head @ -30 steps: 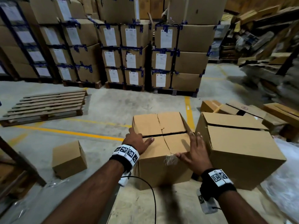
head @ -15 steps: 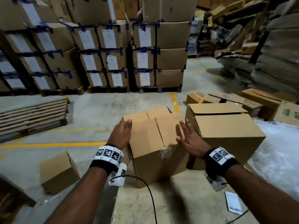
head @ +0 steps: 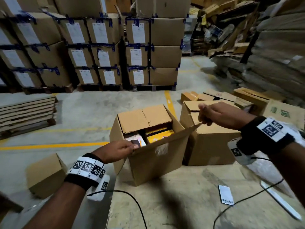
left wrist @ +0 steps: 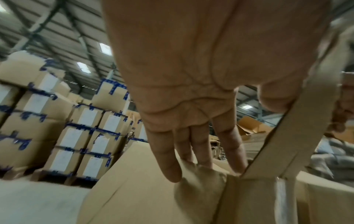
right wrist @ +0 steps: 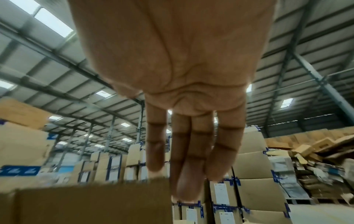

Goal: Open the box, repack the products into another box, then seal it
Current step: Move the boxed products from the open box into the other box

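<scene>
The open box [head: 153,156] sits mid-table, a second box [head: 212,146] touching at 3 o'clock. Left hand [head: 115,150] and right hand [head: 221,117] pinch its raised near flap [head: 166,138]; bare tabletop [head: 181,204] lies at 6 o'clock

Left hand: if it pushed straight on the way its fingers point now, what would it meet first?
Probably the products inside the open box. The left hand holds the near flap at its left end, fingers pointing over the rim into the opening. Depth is unclear, so the flap's inner face might come first.
</scene>
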`<state>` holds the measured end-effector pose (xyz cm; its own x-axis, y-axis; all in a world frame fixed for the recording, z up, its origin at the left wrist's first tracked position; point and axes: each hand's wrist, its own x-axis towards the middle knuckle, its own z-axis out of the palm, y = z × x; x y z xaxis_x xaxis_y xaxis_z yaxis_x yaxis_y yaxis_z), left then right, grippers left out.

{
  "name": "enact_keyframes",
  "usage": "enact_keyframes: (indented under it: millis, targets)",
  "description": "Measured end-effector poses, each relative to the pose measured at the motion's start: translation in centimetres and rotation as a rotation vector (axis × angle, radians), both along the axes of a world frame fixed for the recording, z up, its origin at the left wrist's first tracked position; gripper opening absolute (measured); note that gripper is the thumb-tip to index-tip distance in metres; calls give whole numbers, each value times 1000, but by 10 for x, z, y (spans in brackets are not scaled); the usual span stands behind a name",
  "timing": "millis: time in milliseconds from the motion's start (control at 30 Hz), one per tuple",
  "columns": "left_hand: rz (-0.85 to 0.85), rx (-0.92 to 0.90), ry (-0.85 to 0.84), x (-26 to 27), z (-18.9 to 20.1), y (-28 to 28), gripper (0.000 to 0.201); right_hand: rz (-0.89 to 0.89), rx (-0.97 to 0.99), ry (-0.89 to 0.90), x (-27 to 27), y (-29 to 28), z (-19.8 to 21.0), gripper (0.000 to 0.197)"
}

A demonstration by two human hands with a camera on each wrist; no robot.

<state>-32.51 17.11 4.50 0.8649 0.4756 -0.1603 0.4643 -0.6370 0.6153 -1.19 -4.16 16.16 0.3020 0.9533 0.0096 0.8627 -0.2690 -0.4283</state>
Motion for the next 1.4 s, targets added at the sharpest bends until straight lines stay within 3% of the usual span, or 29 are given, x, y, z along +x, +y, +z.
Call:
enact_keyframes:
  millis: [100,233,433,633,733,800,900,1067,1300,1400]
  targets:
    - [-116,219,122,12,3,-10,45,57,-321,-122,-11,-4,14,62]
    - [-204,427,142,29,-8,-12,33,174,-502,-328,-27,12,23,32]
    - [-151,631,276,41,-21,-15,27,292,-573,-82,-39,64,-3,25]
    - [-82,591,309,41,-29,-11,32,337,-621,-209,-52,128,-58,33]
    - [115,383,171,36,-24,-3,36,345,-738,-178,-57,158,-78,37]
    - [267,371,147,37,-19,8,57,353,-815,-237,-65,173,-83,37]
    - [404,332,180,41,-6,21,71,427,-786,-465,-71,185,-86,43]
    - [453,243,262,44,4,39,46,529,-764,-327,-61,192,-78,57]
    - [503,150,365,65,17,56,26,481,-358,-428,-27,220,-17,67]
    - [502,168,394,74,15,54,25,395,-256,-434,-12,264,-20,75]
